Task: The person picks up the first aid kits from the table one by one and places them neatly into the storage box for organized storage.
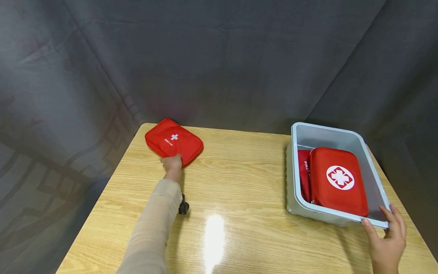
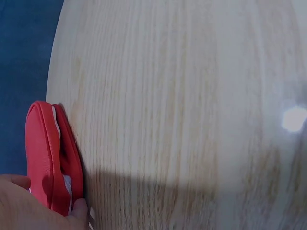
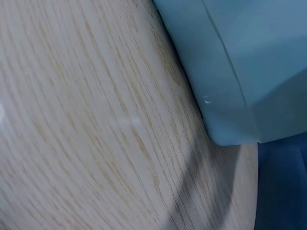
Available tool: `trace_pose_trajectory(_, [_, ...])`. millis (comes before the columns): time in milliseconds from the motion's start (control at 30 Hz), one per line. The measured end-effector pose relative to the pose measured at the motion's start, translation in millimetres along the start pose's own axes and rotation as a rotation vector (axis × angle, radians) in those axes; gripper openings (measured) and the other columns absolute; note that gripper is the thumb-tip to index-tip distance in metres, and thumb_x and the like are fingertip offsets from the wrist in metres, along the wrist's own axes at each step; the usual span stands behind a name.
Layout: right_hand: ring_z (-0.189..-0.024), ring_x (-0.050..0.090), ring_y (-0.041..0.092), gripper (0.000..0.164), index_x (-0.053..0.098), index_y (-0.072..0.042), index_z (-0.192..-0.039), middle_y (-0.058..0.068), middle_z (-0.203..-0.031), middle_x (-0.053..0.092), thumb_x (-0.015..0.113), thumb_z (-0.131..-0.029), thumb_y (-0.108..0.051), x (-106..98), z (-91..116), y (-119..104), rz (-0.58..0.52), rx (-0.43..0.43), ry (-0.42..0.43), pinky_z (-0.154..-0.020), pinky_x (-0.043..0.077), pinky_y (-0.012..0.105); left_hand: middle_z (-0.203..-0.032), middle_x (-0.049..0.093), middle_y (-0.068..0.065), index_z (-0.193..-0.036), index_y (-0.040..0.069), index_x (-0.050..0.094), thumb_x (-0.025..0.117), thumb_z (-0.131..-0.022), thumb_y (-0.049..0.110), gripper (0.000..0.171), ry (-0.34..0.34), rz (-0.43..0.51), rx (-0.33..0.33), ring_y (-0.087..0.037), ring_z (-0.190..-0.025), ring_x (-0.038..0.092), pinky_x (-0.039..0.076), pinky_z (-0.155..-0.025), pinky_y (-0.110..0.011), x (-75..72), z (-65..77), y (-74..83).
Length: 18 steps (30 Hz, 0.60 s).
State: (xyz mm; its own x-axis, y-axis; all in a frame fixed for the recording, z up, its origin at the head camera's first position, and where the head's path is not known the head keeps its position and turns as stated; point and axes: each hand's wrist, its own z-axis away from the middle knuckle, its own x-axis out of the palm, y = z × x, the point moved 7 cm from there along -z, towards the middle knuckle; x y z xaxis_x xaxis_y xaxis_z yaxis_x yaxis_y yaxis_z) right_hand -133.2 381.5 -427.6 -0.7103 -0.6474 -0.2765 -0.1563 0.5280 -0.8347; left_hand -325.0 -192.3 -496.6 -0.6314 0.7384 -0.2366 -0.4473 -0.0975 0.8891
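Note:
A red first aid pouch (image 1: 186, 141) with a white cross lies at the table's far left. My left hand (image 1: 172, 164) pinches its near edge. In the left wrist view, the thumb and fingers of the left hand (image 2: 36, 208) are on opposite sides of the pouch (image 2: 41, 158), whose zipped side shows a gap. A grey plastic bin (image 1: 328, 213) stands on the right. My right hand (image 1: 388, 239) grips its near right corner, thumb and fingers at the rim. In the right wrist view only the bin's outer wall (image 3: 230, 86) shows, not the hand.
Inside the bin sit a red hard-shell first aid case (image 1: 333, 158) with a white emblem and, left of it, a darker red pouch (image 1: 303, 171). A small black object (image 1: 183, 207) is beside the left wrist. Dark curtains (image 1: 219, 68) hang behind the wooden table (image 1: 246, 182).

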Motion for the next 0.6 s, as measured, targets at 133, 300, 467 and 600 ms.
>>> trace_pose_trajectory(133, [-0.114,0.032,0.013,0.047,0.049,0.002,-0.118,0.002,-0.129,0.037,0.058,-0.072,0.01,0.0,0.7,-0.5,-0.024,0.009,0.0,-0.084,0.031,0.008,-0.115,0.041,-0.022,-0.121,-0.005,0.023,0.056,-0.074,0.008,0.059,0.01,0.077,-0.039,-0.033,-0.104,0.041,0.034,-0.089,-0.034,-3.4,0.2,-1.5])
trace_pose_trajectory(300, [-0.114,0.031,0.016,0.048,0.048,0.004,-0.118,0.003,-0.129,0.036,0.055,-0.072,0.014,1.3,0.9,0.4,-0.049,0.023,-0.001,-0.085,0.032,0.01,-0.117,0.041,-0.022,-0.121,-0.006,0.026,0.058,-0.073,0.004,0.058,0.013,0.084,-0.075,-0.033,-0.106,0.04,0.033,-0.09,-0.035,-8.4,0.2,-3.2])
trace_pose_trajectory(467, [-0.115,0.03,0.017,0.05,0.048,0.003,-0.119,0.003,-0.129,0.035,0.055,-0.071,0.016,4.5,-0.8,1.6,-0.074,0.019,-0.007,-0.086,0.033,0.01,-0.11,0.047,-0.02,-0.116,-0.007,0.032,0.064,-0.065,-0.004,0.06,-0.004,0.138,-0.047,-0.03,-0.099,0.045,0.038,-0.085,-0.033,-6.1,-30.9,-20.9])
trace_pose_trajectory(600, [-0.116,0.03,0.018,0.049,0.048,0.002,-0.119,0.003,-0.129,0.035,0.055,-0.072,0.015,5.8,-1.3,2.2,-0.079,0.017,-0.007,-0.086,0.033,0.01,-0.097,0.053,-0.014,-0.107,-0.004,0.044,0.071,-0.058,-0.002,0.056,-0.004,0.14,-0.028,-0.025,-0.085,0.05,0.045,-0.071,-0.028,16.3,-119.6,-67.9])
